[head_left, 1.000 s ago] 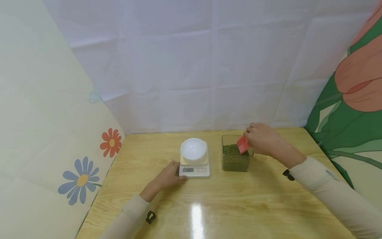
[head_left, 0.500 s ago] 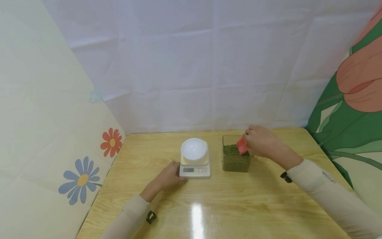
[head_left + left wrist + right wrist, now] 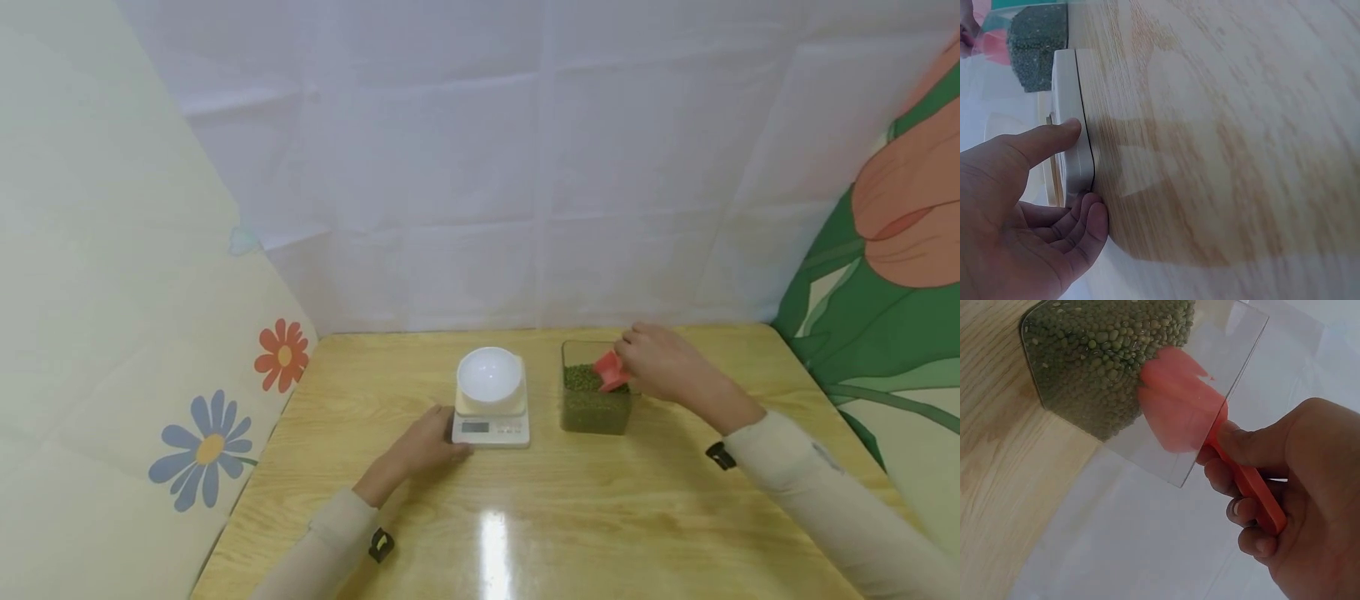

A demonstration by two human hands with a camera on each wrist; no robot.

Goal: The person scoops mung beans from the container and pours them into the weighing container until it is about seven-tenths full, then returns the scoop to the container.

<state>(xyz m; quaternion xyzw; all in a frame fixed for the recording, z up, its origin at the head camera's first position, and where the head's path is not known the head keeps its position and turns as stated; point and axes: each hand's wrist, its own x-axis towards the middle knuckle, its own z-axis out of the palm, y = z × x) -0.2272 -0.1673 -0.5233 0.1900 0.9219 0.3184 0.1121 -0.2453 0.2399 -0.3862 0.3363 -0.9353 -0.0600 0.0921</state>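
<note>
My right hand (image 3: 660, 362) grips the handle of a red scoop (image 3: 1175, 403). The scoop's head is inside a clear square container (image 3: 596, 414), its tip against green mung beans (image 3: 1107, 347). To the left of the container stands a white kitchen scale (image 3: 491, 431) with a small display. A white bowl (image 3: 490, 375) sits on the scale's platform; I see no beans in it. At the scale's front left corner, my left hand (image 3: 427, 442) holds the edge. In the left wrist view its thumb presses the scale's side (image 3: 1075, 94), with the other fingers curled at the corner.
Everything stands on a wood-grain table (image 3: 570, 517). A white cloth (image 3: 450, 167) hangs behind the table. Flower-printed panels flank it, one at the left (image 3: 90, 333) and one at the right (image 3: 907, 333).
The scoop's head has tilted a little inside the container, and my right hand has dropped slightly. My left hand stays at the scale. The head view has shifted a little.
</note>
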